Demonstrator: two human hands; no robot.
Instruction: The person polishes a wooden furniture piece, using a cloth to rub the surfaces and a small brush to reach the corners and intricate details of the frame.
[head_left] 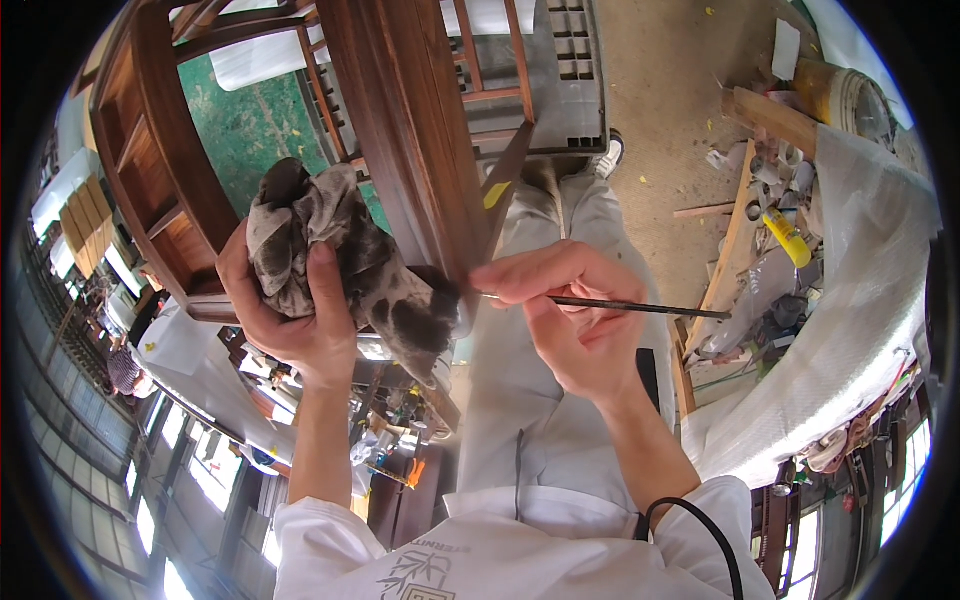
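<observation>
In the head view your left hand (290,310) grips a stained rag (345,260) against the dark wooden frame (420,140); your right hand's (570,320) fingers pinch a thin brush (610,304) beside it. Staining looks underway; next needs steady tip contact on the frame

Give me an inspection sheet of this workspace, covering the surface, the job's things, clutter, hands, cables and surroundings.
Surface: sandy concrete floor, partly under a green mat.
Job's things: dark brown wooden frame; stained rag against its post; thin brush, tip at the post.
Clutter: yellow tube, wood offcuts and small items on the right; bubble wrap beside them.
Hands: left hand grips the rag; right hand pinches the brush.
Cables: black cable by the right sleeve.
Surroundings: grey plastic crate under the frame; another person far left.
</observation>
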